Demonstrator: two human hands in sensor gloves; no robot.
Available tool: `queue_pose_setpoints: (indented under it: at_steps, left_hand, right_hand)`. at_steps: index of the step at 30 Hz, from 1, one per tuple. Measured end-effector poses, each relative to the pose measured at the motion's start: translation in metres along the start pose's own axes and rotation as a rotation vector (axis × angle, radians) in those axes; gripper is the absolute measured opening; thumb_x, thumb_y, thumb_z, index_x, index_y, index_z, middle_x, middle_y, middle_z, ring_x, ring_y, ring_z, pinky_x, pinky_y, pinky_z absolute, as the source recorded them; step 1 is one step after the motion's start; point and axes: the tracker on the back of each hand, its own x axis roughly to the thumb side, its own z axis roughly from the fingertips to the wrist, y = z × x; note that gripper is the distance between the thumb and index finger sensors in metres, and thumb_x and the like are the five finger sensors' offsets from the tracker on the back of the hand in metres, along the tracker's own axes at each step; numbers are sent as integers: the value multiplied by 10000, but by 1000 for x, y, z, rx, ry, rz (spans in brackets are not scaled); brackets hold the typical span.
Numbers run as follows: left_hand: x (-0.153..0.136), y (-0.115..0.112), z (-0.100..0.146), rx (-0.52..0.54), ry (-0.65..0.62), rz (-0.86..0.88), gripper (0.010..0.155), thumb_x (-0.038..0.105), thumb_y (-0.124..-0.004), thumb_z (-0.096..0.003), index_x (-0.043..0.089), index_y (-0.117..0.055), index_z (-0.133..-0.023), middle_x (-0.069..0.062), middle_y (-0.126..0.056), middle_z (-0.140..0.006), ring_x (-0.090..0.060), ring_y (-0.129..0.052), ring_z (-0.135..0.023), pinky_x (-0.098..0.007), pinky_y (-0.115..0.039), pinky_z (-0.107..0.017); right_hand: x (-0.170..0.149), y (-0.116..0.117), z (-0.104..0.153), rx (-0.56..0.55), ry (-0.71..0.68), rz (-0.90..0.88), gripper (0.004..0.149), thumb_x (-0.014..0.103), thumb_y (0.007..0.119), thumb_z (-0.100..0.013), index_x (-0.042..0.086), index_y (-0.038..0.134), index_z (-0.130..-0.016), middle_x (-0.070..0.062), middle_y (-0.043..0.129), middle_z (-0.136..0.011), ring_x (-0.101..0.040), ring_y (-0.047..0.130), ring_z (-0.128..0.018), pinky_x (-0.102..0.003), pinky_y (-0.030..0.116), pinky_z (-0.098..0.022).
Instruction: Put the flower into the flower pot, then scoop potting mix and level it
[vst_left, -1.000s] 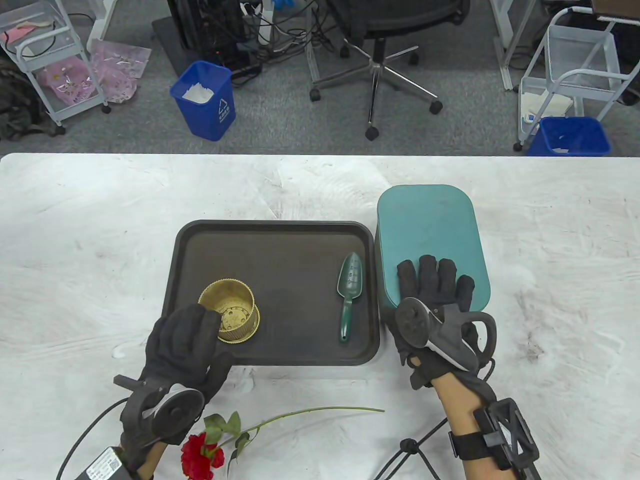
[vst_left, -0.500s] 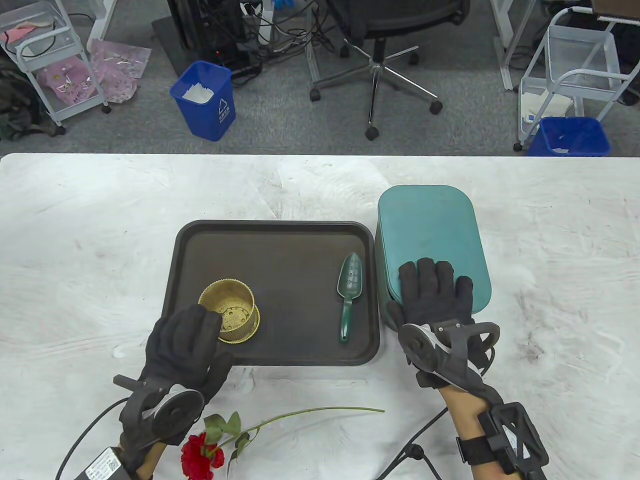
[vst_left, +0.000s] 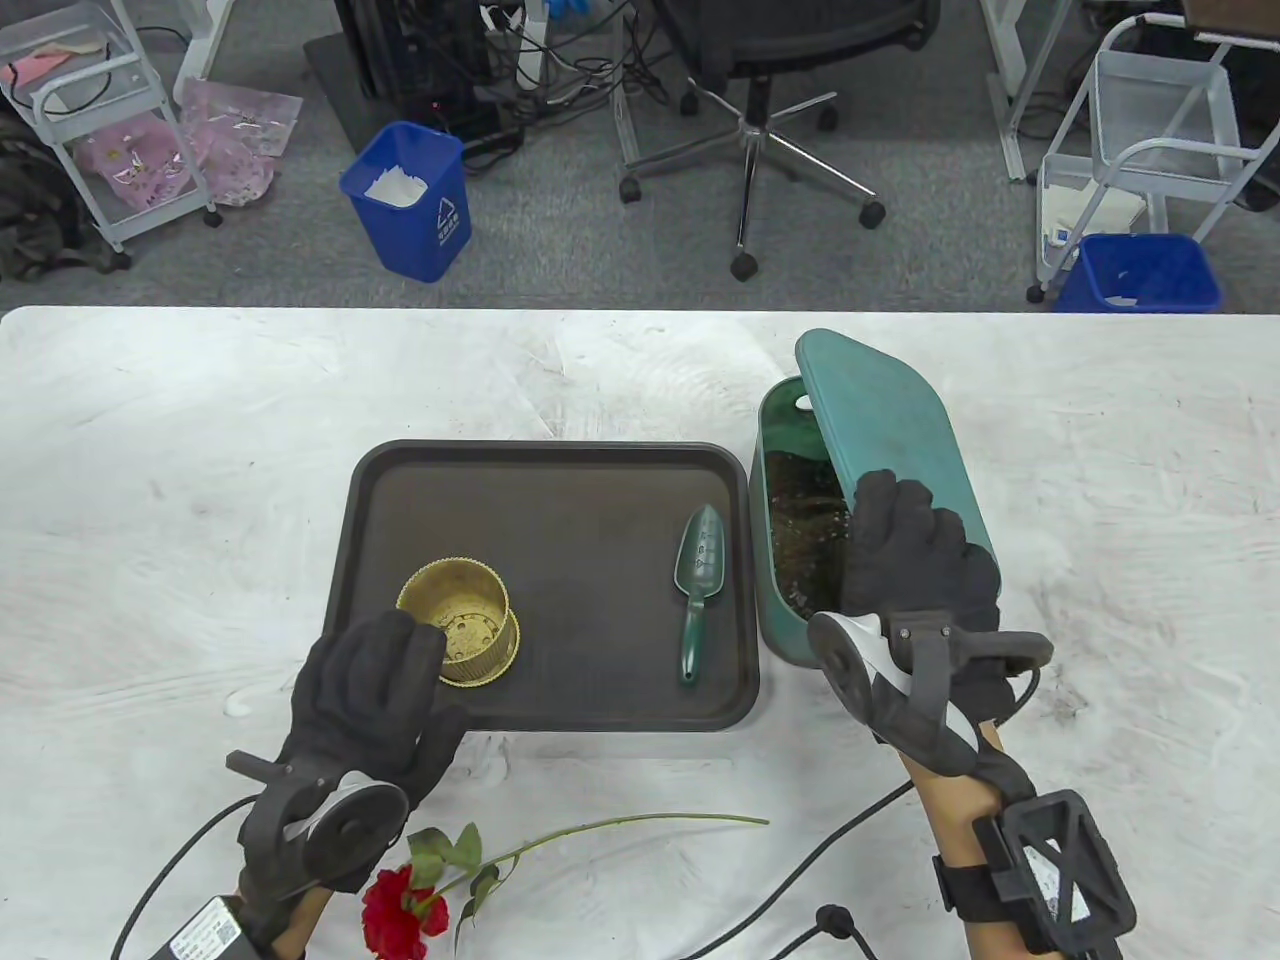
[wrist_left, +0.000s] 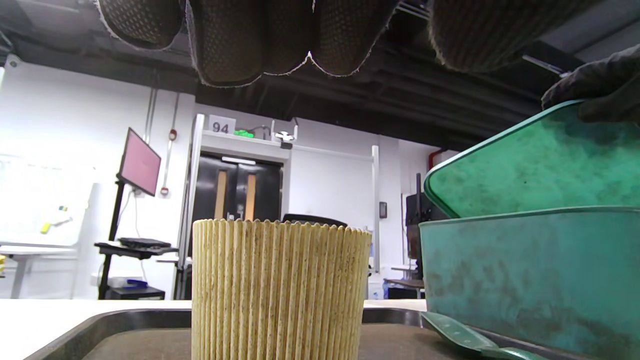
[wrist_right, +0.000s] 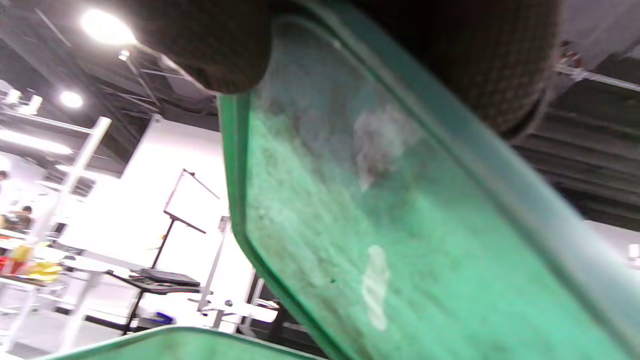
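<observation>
Right gloved hand (vst_left: 925, 560) grips the near edge of the teal rectangular plastic lid (vst_left: 890, 430), fingers curled over its top and thumb beneath; the lid tilts up on its left side above the teal plastic container (vst_left: 780, 620), exposing dark potting mix (vst_left: 805, 520). Left gloved hand (vst_left: 370, 690) rests at the near rim of the ribbed yellow cylindrical flower pot (vst_left: 462, 625), fingers together and loosely bent, gripping nothing. The pot and a green metal trowel (vst_left: 698, 585) lie well apart on the dark brown rectangular tray (vst_left: 550, 480). The red long-stemmed rose (vst_left: 405, 905) lies on the white table (vst_left: 180, 480), near the tray's front edge
</observation>
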Motion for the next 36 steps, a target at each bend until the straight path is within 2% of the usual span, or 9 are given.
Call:
queue_pose_setpoints:
  at_steps: [5,8,11,16,17,22,26,31,36]
  left_hand:
    - [0,1,1,11,-6,0,697,614,-706,-409,283,-633,-1018,-79,-553,-1096,-358,-728,-987,-592,-599,-750]
    - [0,3,2,21,-10,-1,696,614,-706,-409,282,-639,-1016,-79,-557,-1095,-358,-731,-985,-592,-601,-750]
    - [1,3,2,24,-13,-1,692,613,-706,-410,284,-640,-1015,-78,-558,-1095,-358,-731,-985,-592,-600,-751]
    - [1,4,3,26,-14,-1,692,614,-706,-410,285,-641,-1015,-79,-560,-1095,-357,-734,-984,-592,-600,-751]
    - [1,3,3,25,-15,-1,692,613,-706,-409,284,-642,-1015,-79,-561,-1094,-356,-736,-982,-591,-602,-750]
    - [3,3,3,19,-20,-6,691,614,-706,-409,286,-643,-1014,-80,-564,-1093,-356,-736,-983,-590,-603,-749]
    - [3,0,3,5,-20,-7,690,614,-706,-409,287,-645,-1013,-80,-566,-1093,-355,-739,-981,-592,-602,-750]
    - [2,-7,1,-29,-15,-7,690,614,-707,-408,286,-647,-1012,-79,-568,-1092,-354,-741,-981,-591,-603,-750]
    - [0,-12,0,-50,-2,-3,689,613,-708,-407,286,-651,-1011,-79,-572,-1091,-356,-745,-978,-591,-605,-749]
  right_hand:
    - [-17,-6,-10,-34,139,-37,485,291,788,-431,149,727,-891,-154,911,-801,-402,985,-562,-504,874,-323]
    - [-29,-8,-13,-101,210,-51,474,274,788,-432,135,732,-881,-162,918,-774,-388,999,-527,-484,886,-293]
    - [-47,-7,-15,-123,314,-84,464,263,786,-434,133,733,-876,-162,922,-762,-378,1004,-512,-478,888,-282]
    - [-91,8,-10,-81,563,-220,455,260,776,-436,128,731,-869,-161,922,-747,-365,1013,-483,-463,895,-265]
    - [-106,16,-3,-54,650,-276,455,260,773,-436,125,730,-868,-161,922,-745,-362,1014,-478,-461,897,-260]
    - [-152,52,29,28,901,-432,453,259,771,-434,117,732,-862,-168,924,-730,-356,1021,-452,-448,905,-237]
    - [-181,80,60,75,1106,-575,456,249,768,-434,102,725,-863,-184,915,-727,-366,1016,-441,-451,902,-222]
    - [-193,102,82,124,1159,-595,459,252,758,-435,97,714,-865,-185,908,-730,-366,1017,-435,-446,906,-215]
    - [-196,113,90,169,1170,-580,465,263,739,-442,102,693,-876,-188,889,-751,-371,1014,-431,-444,904,-207]
